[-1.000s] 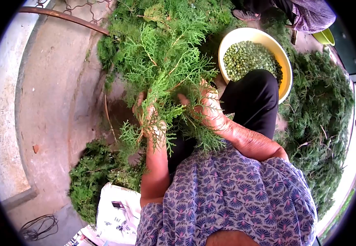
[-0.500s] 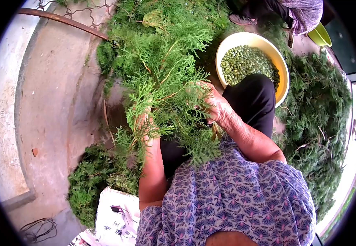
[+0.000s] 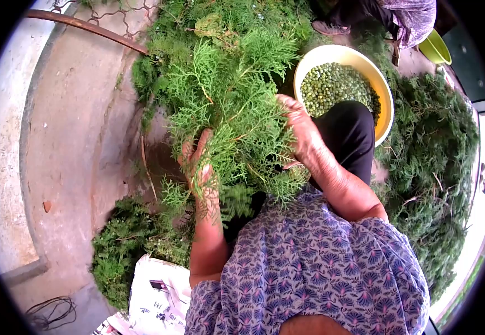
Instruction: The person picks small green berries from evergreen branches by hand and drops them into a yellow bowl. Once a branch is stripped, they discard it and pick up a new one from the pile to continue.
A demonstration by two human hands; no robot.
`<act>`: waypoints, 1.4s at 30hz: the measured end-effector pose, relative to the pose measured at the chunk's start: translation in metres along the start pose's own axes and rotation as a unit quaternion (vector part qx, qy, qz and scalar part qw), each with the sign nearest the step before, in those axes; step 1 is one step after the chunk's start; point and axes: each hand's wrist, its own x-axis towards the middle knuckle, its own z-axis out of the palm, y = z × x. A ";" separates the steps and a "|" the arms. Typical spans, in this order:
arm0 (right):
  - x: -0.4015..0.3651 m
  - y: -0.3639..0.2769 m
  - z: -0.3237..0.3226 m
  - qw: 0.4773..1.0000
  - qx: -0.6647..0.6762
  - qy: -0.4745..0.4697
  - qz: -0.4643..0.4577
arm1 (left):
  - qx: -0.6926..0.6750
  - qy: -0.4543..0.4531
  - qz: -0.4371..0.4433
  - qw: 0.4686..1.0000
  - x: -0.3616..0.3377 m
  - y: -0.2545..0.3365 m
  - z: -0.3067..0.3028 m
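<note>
A leafy green branch [image 3: 237,120] spreads between my two hands above my lap. My left hand [image 3: 199,162] is at its left side, thumb raised and fingers curled round the sprays, which partly cover it. At the branch's right edge is my right hand [image 3: 303,129], its fingers bent into the foliage and their tips hidden. Just beyond my right knee stands a pale yellow basin [image 3: 386,84] holding many small green cones or berries [image 3: 332,84].
Cut branches [image 3: 432,139] are heaped at the right, with more [image 3: 122,245] at lower left. Another person [image 3: 415,19] sits at top right near a lime-green basin [image 3: 435,48]. A white sack [image 3: 153,307] and coiled wire [image 3: 53,312] lie at lower left.
The branch has shifted and turned, its leafy top now further right. My right hand has moved slightly right and shows more clearly; my left hand's thumb and fingers are now more visible.
</note>
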 end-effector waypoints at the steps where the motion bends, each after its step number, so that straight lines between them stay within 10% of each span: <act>1: 0.016 0.006 -0.010 0.996 -0.029 -0.010 -0.085 | 0.036 0.009 -0.017 0.999 0.002 -0.004 -0.003; 4: 0.050 -0.009 -0.056 0.971 -0.031 -0.163 -0.171 | 0.044 0.058 -0.011 0.997 -0.001 0.006 -0.006; 6: 0.049 -0.032 -0.071 0.986 0.067 -0.123 -0.097 | -0.397 0.071 -0.126 0.906 -0.001 -0.008 -0.016; 8: 0.049 -0.048 -0.078 0.976 0.130 -0.090 -0.150 | -0.290 0.148 -0.245 0.913 0.005 0.036 -0.009; 9: 0.041 -0.058 -0.083 0.969 -0.114 -0.026 -0.218 | -0.335 0.144 -0.236 0.901 0.008 0.042 -0.012; 11: 0.046 -0.070 -0.109 0.965 -0.062 -0.022 -0.253 | -0.279 0.163 -0.167 0.931 0.003 0.037 -0.022; 12: 0.061 -0.073 -0.132 0.793 -0.463 0.082 -0.387 | -0.342 0.071 -0.139 0.927 0.006 0.043 -0.034; 13: 0.067 -0.077 -0.131 0.938 -0.057 0.070 -0.334 | -0.343 0.051 -0.141 0.927 0.006 0.044 -0.041; 16: 0.092 -0.089 -0.183 0.923 -0.073 0.138 -0.352 | -0.421 0.081 -0.083 0.899 0.009 -0.018 -0.064; 17: 0.095 -0.092 -0.203 0.843 -0.316 0.198 -0.388 | -0.477 0.049 -0.091 0.873 0.013 -0.018 -0.069; 18: 0.104 -0.091 -0.220 0.854 -0.281 0.206 -0.386 | -0.530 0.016 -0.098 0.842 0.017 -0.018 -0.072; 19: 0.126 -0.089 -0.260 0.686 -0.482 0.222 -0.498 | -0.582 -0.018 -0.103 0.806 0.020 -0.018 -0.075; 22: 0.114 -0.092 -0.266 0.603 -0.568 0.241 -0.505 | -0.717 -0.126 -0.115 0.676 0.024 -0.007 -0.077; 24: 0.103 -0.090 -0.242 0.860 -0.222 0.228 -0.400 | -0.746 -0.117 -0.086 0.650 0.019 0.004 -0.079; 25: 0.111 -0.088 -0.249 0.881 -0.142 0.192 -0.409 | -0.746 -0.120 -0.102 0.647 0.017 0.004 -0.084; 30: 0.103 -0.076 -0.211 0.923 -0.023 0.129 -0.362 | -0.761 -0.119 -0.157 0.618 0.028 -0.040 -0.112; 35: 0.100 -0.049 -0.170 0.943 -0.017 0.067 -0.326 | -0.610 -0.153 0.019 0.777 0.018 -0.035 -0.114; 42: 0.086 -0.015 -0.109 0.961 -0.067 -0.040 -0.264 | -0.608 -0.188 0.032 0.771 0.012 -0.051 -0.137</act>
